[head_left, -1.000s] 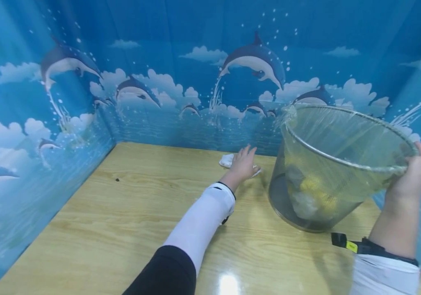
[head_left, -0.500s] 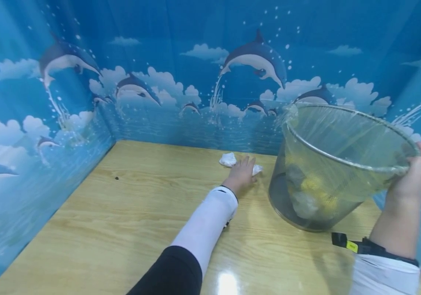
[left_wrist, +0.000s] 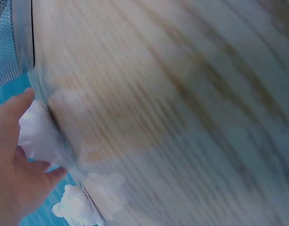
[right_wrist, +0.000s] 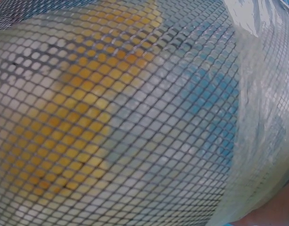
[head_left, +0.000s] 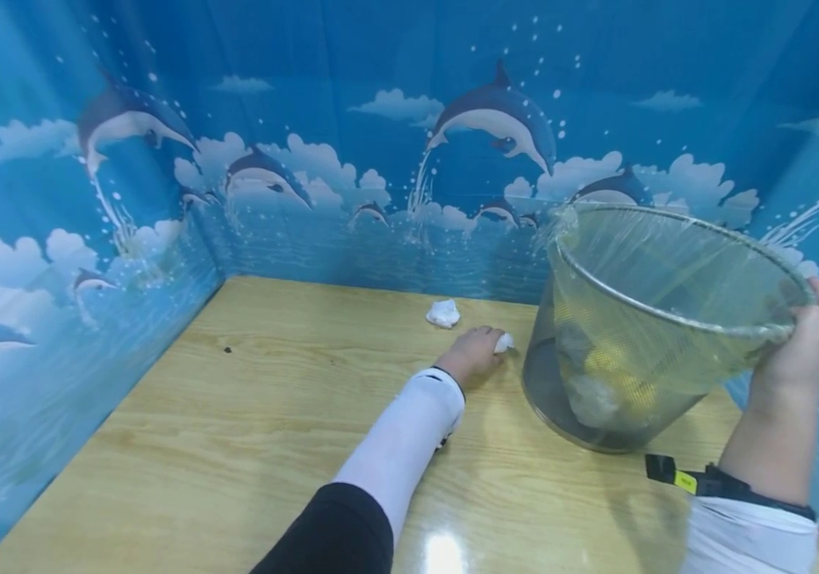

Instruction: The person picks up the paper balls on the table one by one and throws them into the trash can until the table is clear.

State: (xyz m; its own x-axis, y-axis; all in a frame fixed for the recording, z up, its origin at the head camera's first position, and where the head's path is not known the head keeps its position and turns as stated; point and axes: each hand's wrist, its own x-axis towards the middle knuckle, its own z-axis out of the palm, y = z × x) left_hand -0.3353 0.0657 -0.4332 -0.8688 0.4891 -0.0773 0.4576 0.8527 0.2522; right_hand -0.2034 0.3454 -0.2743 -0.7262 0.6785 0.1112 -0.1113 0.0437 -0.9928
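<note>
Between the thumb and fingers of my left hand (head_left: 472,355) is a crumpled white tissue (head_left: 503,343), low over the table. The left wrist view shows that tissue (left_wrist: 38,134) in the hand's curled grasp. Just behind it on the table lies a second crumpled tissue (head_left: 442,313). My right hand (head_left: 798,343) grips the near right rim of a mesh wastebasket (head_left: 549,391), which stands tilted toward me and is lined with a thin yellowish bag (head_left: 696,351). Through the mesh, yellow and whitish rubbish (head_left: 613,375) shows at the bottom.
The light wooden table (head_left: 237,446) meets a blue dolphin-print curtain (head_left: 352,247) at its back and sides. A small dark speck (head_left: 228,350) lies on the left part of the table.
My left hand has drawn slightly back toward me, and its spread fingers have closed round the right-hand tissue. The other tissue is now fully uncovered. My right hand and the wastebasket stay put.
</note>
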